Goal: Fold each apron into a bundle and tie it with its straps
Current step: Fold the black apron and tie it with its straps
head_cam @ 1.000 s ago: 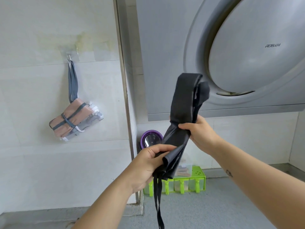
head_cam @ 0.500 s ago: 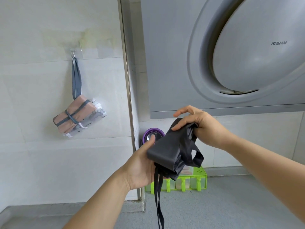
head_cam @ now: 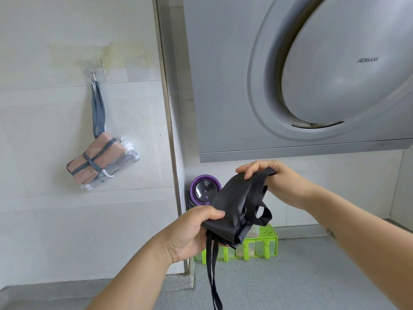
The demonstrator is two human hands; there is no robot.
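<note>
A black apron [head_cam: 234,204], folded into a short thick strip, hangs in the air between my hands. My left hand [head_cam: 190,233] pinches its lower end, thumb on top. My right hand [head_cam: 279,182] grips its upper end with fingers curled over the fabric. Two black straps [head_cam: 212,271] dangle straight down below my left hand, and a strap loop [head_cam: 263,217] sticks out on the right side. On the left wall a pink apron bundle [head_cam: 96,161], tied with grey straps, hangs from a hook [head_cam: 93,74] together with a white bundle behind it.
A large grey range hood [head_cam: 312,86] fills the upper right. Below it on the grey counter [head_cam: 290,276] stand a green seasoning rack [head_cam: 268,245] and a purple round container [head_cam: 205,190] in the corner. A metal wall trim [head_cam: 169,130] runs vertically.
The tall upright apron strip has been folded down in half. My right hand dropped from mid-strip to hold the folded top end, and my left hand shifted its grip underneath.
</note>
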